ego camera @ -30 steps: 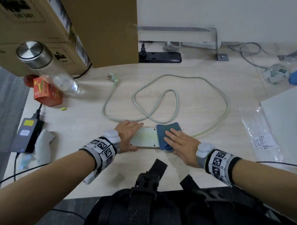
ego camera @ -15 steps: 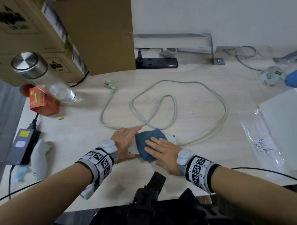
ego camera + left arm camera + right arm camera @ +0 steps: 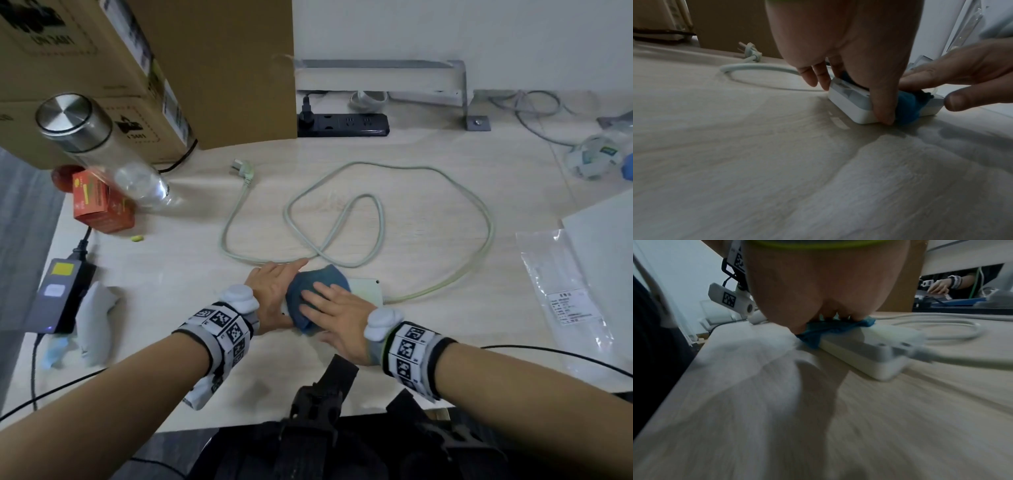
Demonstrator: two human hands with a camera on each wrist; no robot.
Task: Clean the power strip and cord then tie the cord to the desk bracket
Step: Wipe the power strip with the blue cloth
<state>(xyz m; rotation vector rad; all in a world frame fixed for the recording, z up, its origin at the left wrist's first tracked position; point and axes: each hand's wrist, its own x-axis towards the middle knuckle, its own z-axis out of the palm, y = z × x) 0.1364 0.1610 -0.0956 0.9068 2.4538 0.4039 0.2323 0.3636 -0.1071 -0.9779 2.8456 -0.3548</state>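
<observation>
Power strip (image 3: 364,291) gripped by left hand (image 3: 274,294), flat right hand (image 3: 337,318) pressing blue cloth (image 3: 317,286); no legible writing.

Left hand (image 3: 274,291) fingers clamp downward; right hand (image 3: 337,317) lies flat, fingers straight.

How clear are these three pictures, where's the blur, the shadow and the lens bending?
Head view: evenly lit and mostly sharp, wide-angle bend at the edges, the bottle slightly smeared. Left wrist view: dim, desk streaked with blur, hand shadows by the white power strip. Right wrist view: the near desk smeared, the right hand looms large over the blue cloth, and the background is soft.
</observation>
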